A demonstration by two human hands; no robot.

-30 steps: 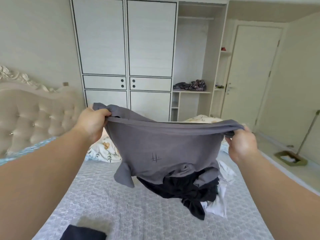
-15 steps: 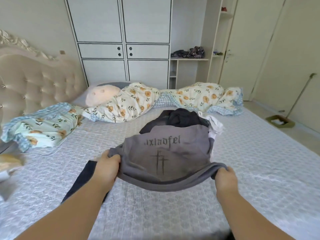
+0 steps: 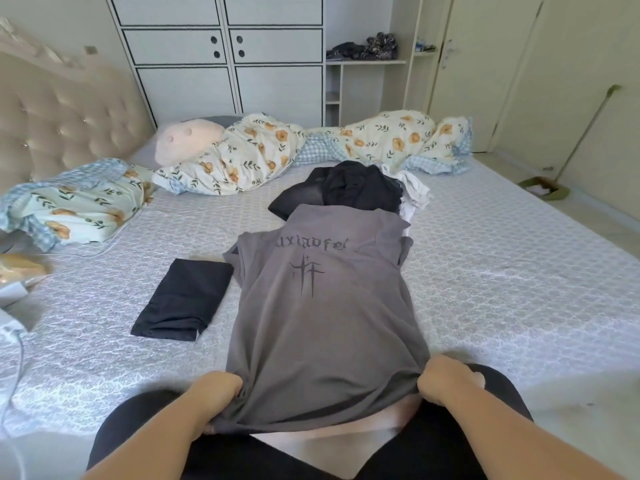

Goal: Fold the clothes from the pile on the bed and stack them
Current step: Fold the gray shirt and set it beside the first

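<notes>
Two hands, left (image 3: 216, 393) and right (image 3: 446, 381), grip one grey printed shirt's (image 3: 322, 323) hem; one folded black garment (image 3: 183, 299) lies left of the shirt, the pile (image 3: 356, 188) beyond it.

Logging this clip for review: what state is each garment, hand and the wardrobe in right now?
grey T-shirt: spread flat on the bed, print up, unfolded
left hand: grips the shirt's hem
right hand: grips the shirt's hem
dark folded garment: folded, lying left of the shirt
clothes pile: crumpled, unfolded
wardrobe doors: closed
</notes>
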